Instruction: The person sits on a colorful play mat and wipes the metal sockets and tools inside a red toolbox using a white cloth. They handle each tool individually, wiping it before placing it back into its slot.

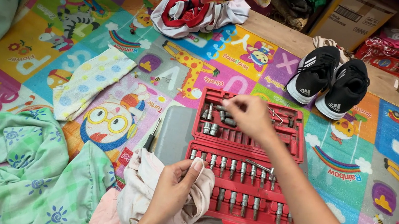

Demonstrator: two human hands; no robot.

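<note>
Socket set [244, 164], red plastic case, is laid open on a colourful play mat [340, 171], near its middle. Chrome sockets and bits are seated in rows in both halves. Right hand [249, 116] is held over the upper half of the case, fingers pinched together at the tips; a small part may be gripped there, but it can't be made out. Left hand [175, 188] is closed on a pale pink cloth [148, 192] just left of the lower half of the case, thumb pressed down on top; a gold bangle is worn at the wrist. A black-handled screwdriver [151, 136] is lain beside the case's grey lid. A green floral cloth [38, 168] is bunched at lower left, a dotted towel [90, 82] above it. Black sneakers [329, 83] are parked at the mat's far edge, well apart from the case.
</note>
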